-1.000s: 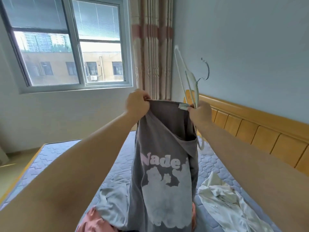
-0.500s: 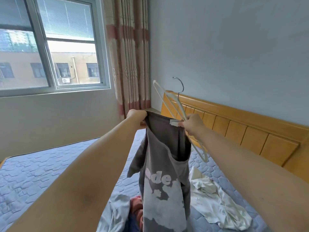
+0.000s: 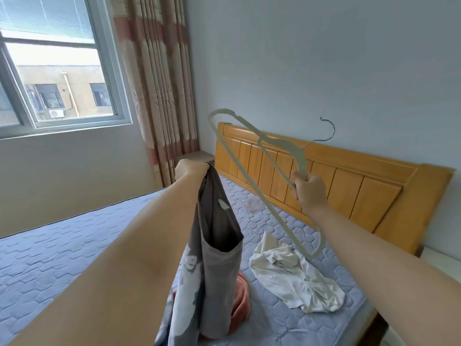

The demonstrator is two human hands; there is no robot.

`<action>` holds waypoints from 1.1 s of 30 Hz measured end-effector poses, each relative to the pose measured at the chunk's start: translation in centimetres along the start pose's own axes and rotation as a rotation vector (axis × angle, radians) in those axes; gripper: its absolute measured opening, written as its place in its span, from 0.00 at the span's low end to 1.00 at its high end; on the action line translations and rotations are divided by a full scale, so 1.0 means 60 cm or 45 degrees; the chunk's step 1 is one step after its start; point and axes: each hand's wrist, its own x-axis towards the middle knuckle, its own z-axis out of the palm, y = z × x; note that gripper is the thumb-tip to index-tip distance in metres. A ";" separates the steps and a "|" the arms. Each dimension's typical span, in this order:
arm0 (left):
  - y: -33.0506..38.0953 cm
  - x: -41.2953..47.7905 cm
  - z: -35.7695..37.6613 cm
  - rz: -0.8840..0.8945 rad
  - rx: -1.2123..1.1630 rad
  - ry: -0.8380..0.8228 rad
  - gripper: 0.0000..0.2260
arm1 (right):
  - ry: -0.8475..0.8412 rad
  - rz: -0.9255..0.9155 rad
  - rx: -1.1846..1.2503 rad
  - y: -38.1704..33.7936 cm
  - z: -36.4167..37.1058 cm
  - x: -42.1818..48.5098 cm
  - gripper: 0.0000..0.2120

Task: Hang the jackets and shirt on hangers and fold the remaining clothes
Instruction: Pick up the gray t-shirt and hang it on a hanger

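Observation:
A grey shirt with a white print (image 3: pixel 214 248) hangs above the bed, gripped at its top edge by my left hand (image 3: pixel 190 169). To its right, my right hand (image 3: pixel 309 189) grips a pale plastic hanger (image 3: pixel 252 168) with a dark metal hook, held tilted and apart from the shirt. A crumpled white garment (image 3: pixel 296 278) lies on the mattress below the hanger. A pink-orange garment (image 3: pixel 240 303) lies behind the hanging shirt, mostly hidden by it.
The blue quilted mattress (image 3: pixel 62 245) fills the lower view. A wooden headboard (image 3: pixel 349 186) runs along the blue wall on the right. A window (image 3: pixel 57 78) and striped curtain (image 3: pixel 159 83) stand at the back left.
My right hand let go of the shirt's top edge and moved right with the hanger. The shirt now hangs from my left hand alone, its opening narrowed. The view turned right.

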 end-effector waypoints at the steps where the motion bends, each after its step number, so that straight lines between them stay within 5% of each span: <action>1: 0.002 0.005 0.003 -0.008 -0.033 0.016 0.08 | -0.007 -0.001 -0.010 0.007 -0.005 0.000 0.22; 11: -0.006 0.046 -0.002 -0.198 -0.271 0.044 0.07 | -0.142 0.006 -0.329 0.057 -0.020 -0.011 0.21; 20: 0.009 0.038 0.033 0.385 0.448 0.194 0.12 | -0.186 -0.080 -0.510 0.066 0.012 -0.017 0.21; 33: 0.014 0.063 0.021 0.727 0.985 0.292 0.10 | -0.248 -0.161 -0.307 0.076 0.003 0.029 0.23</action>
